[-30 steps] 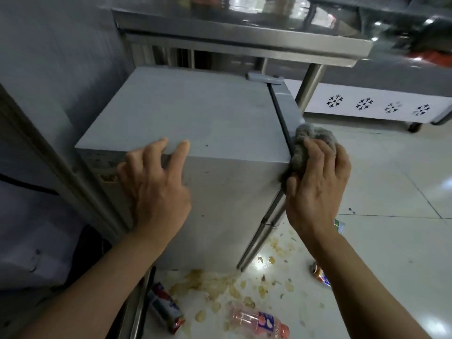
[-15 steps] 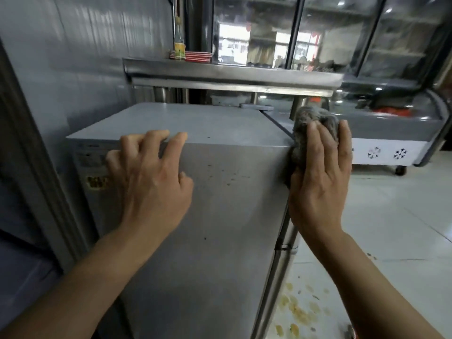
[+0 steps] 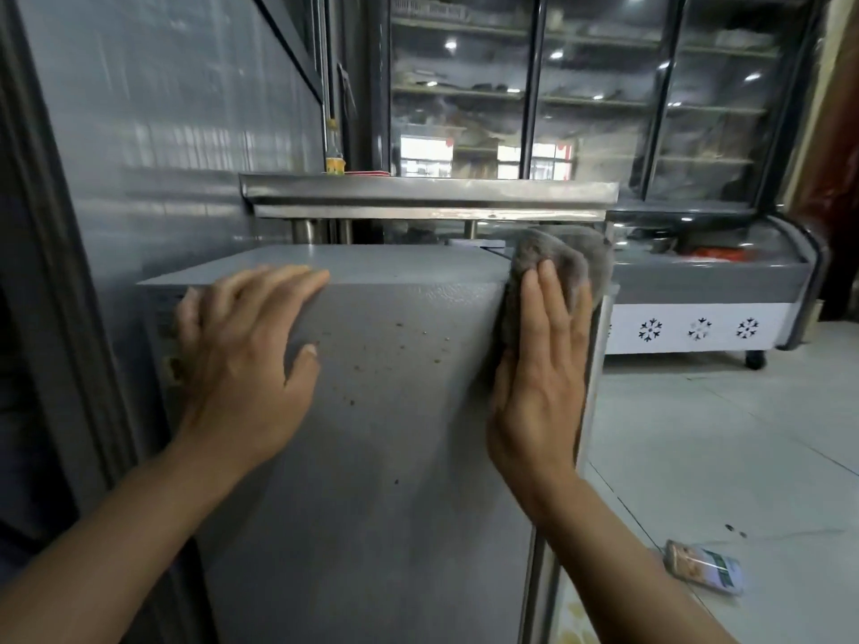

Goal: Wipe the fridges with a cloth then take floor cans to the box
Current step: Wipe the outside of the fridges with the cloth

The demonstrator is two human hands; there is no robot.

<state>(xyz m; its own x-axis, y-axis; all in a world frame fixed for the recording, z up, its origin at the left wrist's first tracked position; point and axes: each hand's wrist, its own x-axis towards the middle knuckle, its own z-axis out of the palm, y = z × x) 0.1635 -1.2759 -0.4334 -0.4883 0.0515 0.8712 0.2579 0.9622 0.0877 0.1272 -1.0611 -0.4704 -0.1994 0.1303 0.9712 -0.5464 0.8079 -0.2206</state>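
Observation:
A small grey fridge (image 3: 399,411) fills the middle of the view, its side speckled with brown spots. My left hand (image 3: 246,360) rests flat on the fridge's upper left side, fingers reaching over the top edge. My right hand (image 3: 544,378) presses a grey cloth (image 3: 558,262) with straight fingers against the fridge's upper right corner, beside the door seam. One can (image 3: 704,567) lies on its side on the floor at the lower right.
A steel counter (image 3: 427,197) stands behind the fridge. A curved display freezer (image 3: 706,295) with snowflake marks sits at the right, tall glass-door coolers (image 3: 581,95) behind it. A grey wall panel (image 3: 162,132) runs along the left. Yellowish spill marks (image 3: 574,629) stain the floor by the fridge's foot.
The view has tilted up, away from the floor litter. My right hand and the cloth stay at the fridge's top right corner, fingers now straighter. My left hand stays in place.

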